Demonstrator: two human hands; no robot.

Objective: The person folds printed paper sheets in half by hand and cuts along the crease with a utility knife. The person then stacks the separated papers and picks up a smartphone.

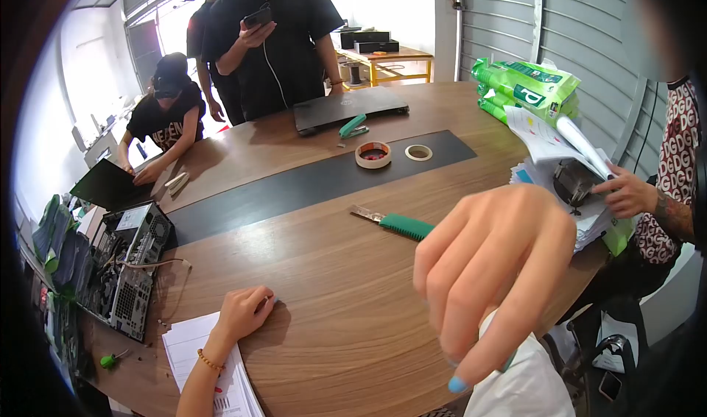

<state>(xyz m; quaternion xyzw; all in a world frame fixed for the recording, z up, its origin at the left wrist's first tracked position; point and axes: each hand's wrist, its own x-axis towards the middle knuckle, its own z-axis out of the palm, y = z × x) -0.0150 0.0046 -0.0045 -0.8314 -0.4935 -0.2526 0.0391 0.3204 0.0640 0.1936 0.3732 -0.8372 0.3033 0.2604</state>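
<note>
My left hand (247, 310) rests on the wooden table (331, 306) with its fingers curled in and nothing visible in them. Its wrist, wearing a bead bracelet (210, 361), lies across printed sheets (188, 343). Close to the camera, my right hand (493, 277) is raised over the table's right part, back of the hand up, fingers bent downward and close together. Its palm is hidden, so anything held there cannot be made out. Just left of it lies a cutter with a green handle (405, 225) and a rusty-looking metal end, partly covered by the hand.
An opened computer case (136, 270) and a green screwdriver (110, 359) are at left. Tape rolls (373, 156), a stapler (353, 127) and a closed laptop (350, 109) lie farther back. A person's hand (626, 192) holds papers by green packs (526, 89). Other people are beyond.
</note>
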